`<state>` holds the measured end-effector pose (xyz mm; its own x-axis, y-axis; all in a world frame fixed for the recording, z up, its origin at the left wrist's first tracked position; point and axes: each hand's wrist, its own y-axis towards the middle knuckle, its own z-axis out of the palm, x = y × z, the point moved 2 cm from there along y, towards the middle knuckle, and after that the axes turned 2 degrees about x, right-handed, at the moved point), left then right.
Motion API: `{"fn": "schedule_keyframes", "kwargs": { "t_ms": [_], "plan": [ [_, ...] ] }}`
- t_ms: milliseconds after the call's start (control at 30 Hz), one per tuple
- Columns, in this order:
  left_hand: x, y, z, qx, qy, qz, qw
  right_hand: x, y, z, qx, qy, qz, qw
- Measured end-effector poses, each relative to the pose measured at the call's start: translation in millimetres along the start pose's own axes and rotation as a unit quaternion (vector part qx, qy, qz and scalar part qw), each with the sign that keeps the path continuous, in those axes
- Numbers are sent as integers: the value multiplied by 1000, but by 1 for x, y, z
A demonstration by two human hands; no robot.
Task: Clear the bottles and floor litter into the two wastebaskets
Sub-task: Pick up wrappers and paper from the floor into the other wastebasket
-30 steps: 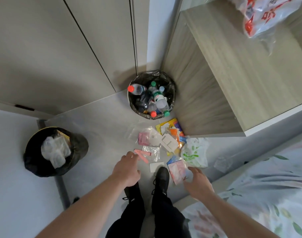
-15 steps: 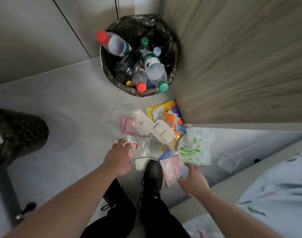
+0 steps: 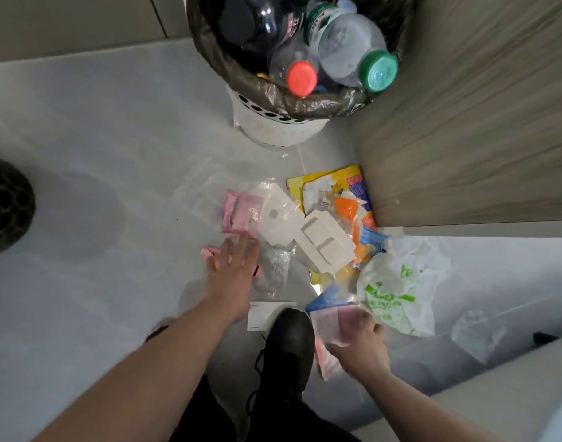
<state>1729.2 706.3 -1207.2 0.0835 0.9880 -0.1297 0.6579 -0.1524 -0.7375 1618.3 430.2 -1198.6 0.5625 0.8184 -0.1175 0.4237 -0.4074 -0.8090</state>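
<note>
Litter lies on the grey floor: a white plastic tray (image 3: 324, 247), a pink packet (image 3: 241, 212), a yellow wrapper (image 3: 324, 183), a white bag with green print (image 3: 397, 282) and a white paper slip (image 3: 267, 314). My left hand (image 3: 232, 266) hovers with spread fingers over pink strips (image 3: 209, 252) and clear film, holding nothing. My right hand (image 3: 359, 342) pinches the edge of a pink translucent wrapper (image 3: 330, 323); motion blur softens the fingers. The white wastebasket (image 3: 273, 129) with a black liner holds bottles, one red-capped (image 3: 302, 78), one green-capped (image 3: 378, 70).
A second, black mesh wastebasket (image 3: 5, 205) shows at the left edge. A wooden cabinet side (image 3: 464, 122) walls the litter on the right. My black shoe (image 3: 289, 346) stands between my hands. A crumpled clear bag (image 3: 477, 333) lies by the bed edge (image 3: 496, 393).
The view has dropped closer to the floor. My left hand has opened and spread over the pink strips. My right hand has closed on the pink wrapper.
</note>
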Motion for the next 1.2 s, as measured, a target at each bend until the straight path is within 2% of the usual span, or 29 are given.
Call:
{"fn": "schedule_keyframes", "kwargs": {
  "t_ms": [100, 233, 433, 600, 733, 800, 933, 1000, 1100, 1200],
  "plan": [
    [3, 7, 6, -47, 35, 4, 998, -6, 16, 9, -43, -37, -8, 998],
    [8, 6, 3, -63, 13, 26, 998, -9, 28, -18, -31, 74, -55, 995],
    [31, -27, -11, -69, -110, -54, 990, -12, 12, -78, -38, 115, -141, 983],
    [52, -28, -26, -50, -94, -69, 992, 11, 10, -117, -31, 167, -203, 964],
    [69, -22, -17, -20, -141, -141, 980, 56, 21, -138, -50, 137, -242, 959],
    [64, -32, -18, -32, -209, -183, 960, 78, 29, -142, -57, 131, -253, 957],
    [54, -40, -3, -23, -345, -308, 886, 99, 44, -138, -111, 109, -217, 964],
    [50, -39, 5, -28, -381, -361, 851, 101, 51, -128, -94, 89, -190, 973],
    [46, -29, 11, -63, -431, -390, 811, 103, 57, -114, -77, 63, -160, 982],
    [42, -18, 12, -107, -494, -397, 766, 107, 55, -107, -76, 119, -148, 979]
  ]
}}
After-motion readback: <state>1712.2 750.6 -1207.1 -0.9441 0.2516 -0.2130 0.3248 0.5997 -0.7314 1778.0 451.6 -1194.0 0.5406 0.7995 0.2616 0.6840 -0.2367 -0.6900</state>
